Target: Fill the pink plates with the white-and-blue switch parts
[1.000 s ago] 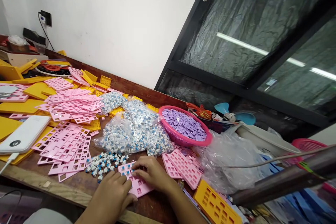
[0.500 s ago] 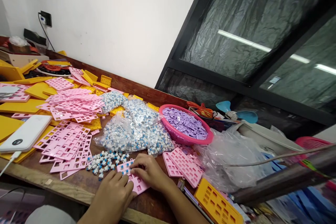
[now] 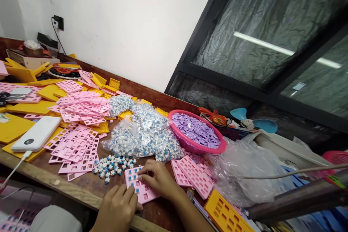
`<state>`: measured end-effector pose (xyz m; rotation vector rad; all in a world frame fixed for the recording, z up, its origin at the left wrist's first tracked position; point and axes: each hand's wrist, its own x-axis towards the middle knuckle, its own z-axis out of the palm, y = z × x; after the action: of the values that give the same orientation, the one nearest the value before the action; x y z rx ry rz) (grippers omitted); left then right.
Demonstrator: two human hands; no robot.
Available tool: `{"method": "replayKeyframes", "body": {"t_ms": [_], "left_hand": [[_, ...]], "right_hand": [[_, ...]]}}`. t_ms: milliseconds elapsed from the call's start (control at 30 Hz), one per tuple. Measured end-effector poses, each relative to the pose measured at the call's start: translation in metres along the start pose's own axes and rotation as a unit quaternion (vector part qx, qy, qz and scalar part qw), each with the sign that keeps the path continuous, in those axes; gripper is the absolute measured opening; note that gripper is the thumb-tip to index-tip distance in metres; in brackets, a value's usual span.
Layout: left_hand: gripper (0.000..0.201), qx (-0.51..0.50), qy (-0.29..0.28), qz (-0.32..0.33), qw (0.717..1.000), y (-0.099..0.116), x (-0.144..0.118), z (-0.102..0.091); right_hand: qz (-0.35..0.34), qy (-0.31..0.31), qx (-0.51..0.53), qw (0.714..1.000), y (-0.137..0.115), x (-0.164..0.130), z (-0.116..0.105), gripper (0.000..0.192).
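Wooden workbench [image 3: 81, 188] against a white wall, strewn with keyboard parts.
Items, largest first: bags of blue-and-white switches [image 3: 144, 136]; stacked pink frames [image 3: 74, 146]; pink basket [image 3: 195, 145] holding purple pieces; white power bank [image 3: 36, 134]; loose switches [image 3: 112, 165] just left of the small pink plate [image 3: 141, 188], which lay flat near the bench's front edge. Left hand [image 3: 118, 208] rested curled on the plate's near corner, holding it down. Right hand [image 3: 157, 179] had fingertips pressed together on the plate's upper rows, pinching at a switch too small to make out.
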<state>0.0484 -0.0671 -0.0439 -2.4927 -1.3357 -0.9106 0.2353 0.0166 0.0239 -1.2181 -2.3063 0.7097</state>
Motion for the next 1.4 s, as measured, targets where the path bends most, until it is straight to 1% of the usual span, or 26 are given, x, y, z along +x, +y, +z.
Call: {"method": "replayKeyframes", "body": {"t_ms": [67, 133, 200, 300, 333, 367, 433, 500, 567, 633, 733, 800, 867, 900, 967, 1033, 1067, 1133, 1200, 1267, 1300, 1367, 1400], "left_hand": [[0.017, -0.025, -0.005, 0.018, 1.000, -0.004, 0.001, -0.005], [0.015, -0.063, -0.020, 0.013, 0.998, -0.013, 0.006, -0.016], [0.013, -0.090, -0.023, -0.026, 0.995, -0.031, 0.012, -0.029], [0.019, -0.065, 0.019, -0.108, 0.992, -0.069, 0.015, -0.045], [0.020, -0.057, 0.020, -0.126, 0.990, -0.083, 0.014, -0.048], [0.020, -0.059, 0.011, -0.138, 0.989, -0.095, 0.012, -0.050], [0.019, -0.086, -0.032, -0.153, 0.984, -0.114, 0.008, -0.050], [0.020, -0.126, -0.072, -0.163, 0.976, -0.123, 0.006, -0.050], [0.022, -0.158, -0.087, -0.176, 0.968, -0.124, 0.006, -0.050], [0.023, -0.181, -0.085, -0.194, 0.960, -0.123, 0.007, -0.050], [0.024, -0.198, -0.069, -0.210, 0.955, -0.122, 0.007, -0.047], [0.025, -0.199, -0.039, -0.209, 0.957, -0.123, 0.006, -0.043], [0.027, -0.198, 0.003, -0.205, 0.959, -0.122, 0.004, -0.040], [0.028, -0.197, 0.019, -0.202, 0.959, -0.121, 0.004, -0.039], [0.031, -0.197, 0.036, -0.192, 0.961, -0.119, 0.003, -0.039], [0.031, -0.198, 0.042, -0.175, 0.964, -0.114, 0.004, -0.042], [0.031, -0.200, 0.047, -0.163, 0.965, -0.111, 0.005, -0.044], [0.029, -0.209, 0.063, -0.134, 0.967, -0.102, 0.007, -0.048], [0.025, -0.230, 0.070, -0.095, 0.966, -0.085, 0.010, -0.047], [0.020, -0.252, 0.064, -0.052, 0.964, -0.062, 0.013, -0.039], [0.018, -0.256, 0.061, -0.032, 0.964, -0.048, 0.016, -0.031], [0.011, -0.237, 0.061, -0.006, 0.970, -0.020, 0.021, -0.011], [0.009, -0.212, 0.073, -0.005, 0.974, -0.007, 0.024, 0.000]], "right_hand": [[0.006, -0.003, 0.001, 1.000, 0.001, 0.000, -0.001, 0.005], [0.007, -0.008, 0.002, 1.000, 0.002, 0.001, -0.002, 0.005], [0.008, -0.013, 0.000, 1.000, 0.002, 0.001, -0.004, 0.005], [0.008, -0.028, -0.002, 1.000, 0.001, 0.000, -0.008, 0.007], [0.008, -0.032, 0.001, 0.999, 0.000, 0.000, -0.009, 0.009], [0.008, -0.036, 0.007, 0.999, -0.001, -0.001, -0.010, 0.010], [0.011, -0.029, 0.024, 0.999, -0.002, -0.001, -0.010, 0.012], [0.017, -0.005, 0.044, 0.999, -0.004, 0.000, -0.007, 0.012], [0.021, 0.019, 0.053, 0.998, -0.010, 0.006, -0.001, 0.012], [0.018, 0.029, 0.032, 0.999, -0.021, 0.017, 0.006, 0.012], [0.013, 0.028, -0.064, 0.997, -0.043, 0.040, 0.020, 0.013], [0.026, 0.031, -0.143, 0.989, -0.057, 0.056, 0.032, 0.019], [0.050, 0.036, -0.215, 0.975, -0.065, 0.070, 0.043, 0.025], [0.062, 0.037, -0.240, 0.968, -0.067, 0.076, 0.049, 0.024], [0.075, 0.036, -0.258, 0.962, -0.067, 0.084, 0.056, 0.017], [0.063, 0.032, -0.230, 0.971, -0.064, 0.085, 0.056, 0.007], [0.050, 0.033, -0.202, 0.977, -0.061, 0.084, 0.053, 0.006], [0.020, 0.044, -0.130, 0.990, -0.053, 0.076, 0.040, 0.011], [0.004, 0.079, -0.056, 0.995, -0.042, 0.063, 0.022, 0.015], [0.016, 0.130, 0.000, 0.991, -0.025, 0.046, 0.004, 0.022], [0.028, 0.151, 0.024, 0.988, -0.015, 0.037, -0.004, 0.026], [0.063, 0.160, 0.089, 0.981, 0.007, 0.021, -0.014, 0.035], [0.082, 0.157, 0.128, 0.976, 0.018, 0.014, -0.016, 0.038]]}}
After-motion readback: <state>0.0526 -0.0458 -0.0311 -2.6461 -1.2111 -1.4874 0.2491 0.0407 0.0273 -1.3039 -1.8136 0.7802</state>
